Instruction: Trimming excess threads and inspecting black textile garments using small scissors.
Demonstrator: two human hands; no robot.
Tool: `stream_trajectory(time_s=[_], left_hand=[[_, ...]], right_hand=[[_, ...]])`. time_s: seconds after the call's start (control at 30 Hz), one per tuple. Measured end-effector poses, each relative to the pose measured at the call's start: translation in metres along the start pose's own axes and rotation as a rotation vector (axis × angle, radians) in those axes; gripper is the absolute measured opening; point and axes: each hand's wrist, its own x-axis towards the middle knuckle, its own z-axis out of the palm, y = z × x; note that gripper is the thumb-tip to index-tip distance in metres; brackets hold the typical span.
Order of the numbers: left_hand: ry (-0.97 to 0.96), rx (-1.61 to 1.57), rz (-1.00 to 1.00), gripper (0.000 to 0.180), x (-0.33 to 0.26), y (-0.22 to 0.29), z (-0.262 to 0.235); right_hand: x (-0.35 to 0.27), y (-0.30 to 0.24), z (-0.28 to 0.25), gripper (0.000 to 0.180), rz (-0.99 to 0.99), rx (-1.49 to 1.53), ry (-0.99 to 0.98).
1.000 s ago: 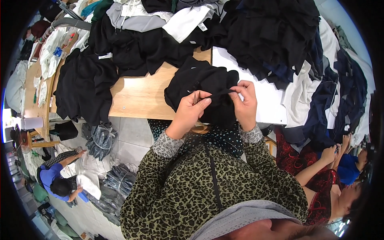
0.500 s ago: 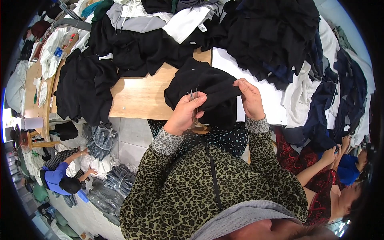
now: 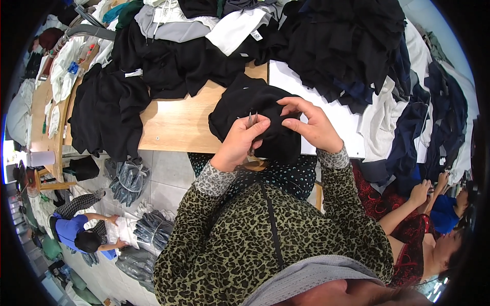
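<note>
A black garment [image 3: 239,99] lies bunched on the table's near edge and hangs down toward my lap. My left hand [image 3: 239,142] is closed around a small pair of metal thread snips [image 3: 251,120], their points sticking up past my thumb. Whether those fingers also pinch the cloth is hard to make out. My right hand [image 3: 315,125] hovers over the garment's right side, thumb and fingers apart, with nothing seen between them. Part of the snips is hidden by my left fingers.
Black garments [image 3: 109,107] lie left, and a tall dark pile [image 3: 342,46] stands back right. White and grey clothes [image 3: 173,25] are at the back. A co-worker [image 3: 76,227] bends over plastic-wrapped bundles [image 3: 153,229] at lower left; another person [image 3: 408,224] sits close on my right.
My right hand has let go of the cloth's right edge, opened and moved slightly left. My left hand barely shifts. The co-worker at lower left has moved a white bundle.
</note>
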Motion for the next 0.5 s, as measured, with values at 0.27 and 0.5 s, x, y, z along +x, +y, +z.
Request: stream_trajectory(time_s=[0.27,0.5], left_hand=[[-0.024,0.132,0.056,0.011,0.0,0.01,-0.006],[-0.074,0.085,0.061,0.011,0.011,0.013,-0.006]], right_hand=[[0.005,0.011,-0.002,0.021,0.356,0.253,-0.358],[0.002,0.026,0.005,0.014,0.261,0.586,-0.385]])
